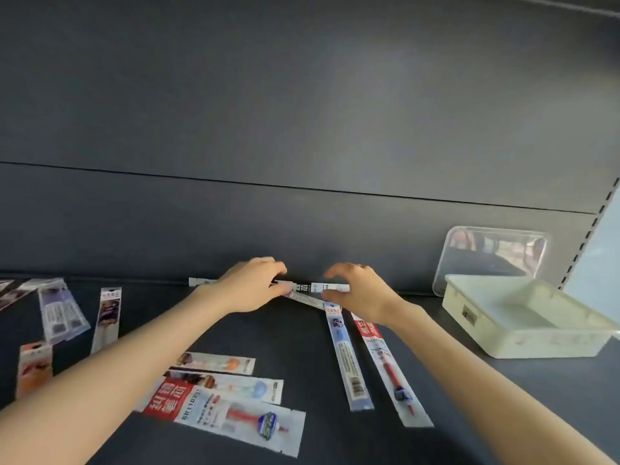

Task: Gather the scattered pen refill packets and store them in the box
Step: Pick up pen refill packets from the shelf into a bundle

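Surveying, head view: we record a dark shelf point(302, 350) with a dark back panel point(302, 129) rising behind it.
Surroundings: a clear lid point(489, 256) leans against the back panel, just behind the box; a slotted upright point(590, 229) runs up the right edge.
Box: one cream box point(523, 340), open-topped, on the shelf at far right, apart from both hands.
Task item: the back-edge packet point(313, 286) lies flat along the foot of the back panel, between the hands.
Obstructions: a second slim packet point(307, 299) lies partly under it; the left forearm covers part of the centre packets.
Left hand point(248, 286): fingers and thumb curled, pinching the back-edge packet near its middle.
Right hand point(364, 293): fingers arched over the packet's right end, thumb below; we cannot tell whether it grips.
Count, hands: two.
Count, packets: at least eleven. Four are at left, including a lavender packet point(62, 312). Three are at centre, including a wide red packet point(231, 412). A blue packet point(349, 360) and a narrow red packet point(391, 374) lie side by side at right, and two are at the hands.
Uncertain: the far-left packet is blurred and cut by the frame.
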Demonstrator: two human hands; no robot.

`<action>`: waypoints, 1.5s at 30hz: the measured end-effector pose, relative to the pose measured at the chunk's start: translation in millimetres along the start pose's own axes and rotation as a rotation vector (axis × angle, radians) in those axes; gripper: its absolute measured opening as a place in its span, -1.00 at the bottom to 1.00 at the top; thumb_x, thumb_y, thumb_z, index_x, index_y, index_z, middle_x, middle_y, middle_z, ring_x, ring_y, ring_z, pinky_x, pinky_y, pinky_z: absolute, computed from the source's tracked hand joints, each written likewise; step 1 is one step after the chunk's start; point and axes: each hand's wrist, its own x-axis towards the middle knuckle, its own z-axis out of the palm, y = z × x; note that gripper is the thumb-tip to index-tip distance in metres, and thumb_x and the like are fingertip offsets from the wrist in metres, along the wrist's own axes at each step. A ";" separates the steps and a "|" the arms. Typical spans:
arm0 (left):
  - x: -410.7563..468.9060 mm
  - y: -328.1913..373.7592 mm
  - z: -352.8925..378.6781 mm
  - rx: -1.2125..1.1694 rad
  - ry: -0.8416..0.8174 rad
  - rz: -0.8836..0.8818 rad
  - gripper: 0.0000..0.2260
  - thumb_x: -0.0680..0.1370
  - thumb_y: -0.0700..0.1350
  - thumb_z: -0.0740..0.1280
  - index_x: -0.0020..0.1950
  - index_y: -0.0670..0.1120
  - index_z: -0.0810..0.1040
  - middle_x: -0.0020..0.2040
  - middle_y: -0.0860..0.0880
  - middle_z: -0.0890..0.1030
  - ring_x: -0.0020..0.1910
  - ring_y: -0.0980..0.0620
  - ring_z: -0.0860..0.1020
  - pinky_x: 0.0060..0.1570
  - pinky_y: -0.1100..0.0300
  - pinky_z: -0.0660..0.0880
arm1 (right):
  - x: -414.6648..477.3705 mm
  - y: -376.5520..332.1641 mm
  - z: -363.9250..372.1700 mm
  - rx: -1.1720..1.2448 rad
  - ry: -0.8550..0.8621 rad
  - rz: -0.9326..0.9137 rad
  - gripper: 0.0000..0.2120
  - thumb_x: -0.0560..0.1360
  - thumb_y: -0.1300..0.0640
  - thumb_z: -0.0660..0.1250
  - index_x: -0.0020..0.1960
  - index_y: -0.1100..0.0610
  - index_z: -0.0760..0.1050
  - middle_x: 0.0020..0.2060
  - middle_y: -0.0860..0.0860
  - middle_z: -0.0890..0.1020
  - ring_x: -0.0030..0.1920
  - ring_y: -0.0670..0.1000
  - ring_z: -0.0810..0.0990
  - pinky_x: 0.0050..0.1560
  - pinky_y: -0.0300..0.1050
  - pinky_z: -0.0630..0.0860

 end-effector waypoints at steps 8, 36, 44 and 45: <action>24.9 -18.1 23.1 -0.071 -0.012 0.026 -0.74 0.58 0.05 0.24 0.15 -0.05 0.57 -0.08 0.04 0.38 0.06 -0.04 0.46 -0.02 0.09 0.38 | 33.9 0.6 21.0 -0.024 -0.028 0.004 -0.63 0.50 0.03 0.36 0.25 0.14 0.53 0.14 0.10 0.57 0.13 0.10 0.53 0.14 -0.05 0.46; -3.7 57.9 -50.6 -1.304 0.649 -0.013 -0.95 0.48 -0.29 0.38 -0.13 -0.15 0.59 -0.10 -0.14 0.68 -0.10 -0.02 0.66 -0.10 0.12 0.62 | -32.5 -14.8 -39.5 1.026 0.065 0.023 -0.85 0.58 0.21 0.23 0.15 0.16 0.41 -0.10 0.08 0.70 -0.13 0.08 0.69 -0.10 -0.04 0.64; -27.5 117.0 -22.7 -1.479 0.480 -0.117 -0.95 0.48 -0.33 0.38 -0.08 -0.29 0.57 -0.08 -0.24 0.67 -0.14 -0.05 0.68 -0.18 0.16 0.62 | -80.5 4.3 -36.9 1.146 -0.038 0.038 -0.69 0.55 -0.01 0.25 0.21 0.12 0.49 0.00 0.03 0.69 0.01 0.03 0.67 0.11 -0.01 0.57; -30.7 123.4 -19.9 -1.495 0.462 -0.116 -0.96 0.47 -0.33 0.38 -0.09 -0.26 0.57 -0.08 -0.23 0.67 -0.14 -0.06 0.68 -0.18 0.17 0.61 | -85.9 7.6 -35.6 1.155 -0.040 0.019 -0.75 0.55 0.07 0.27 0.18 0.16 0.49 -0.03 0.07 0.69 -0.02 0.06 0.67 0.10 0.01 0.58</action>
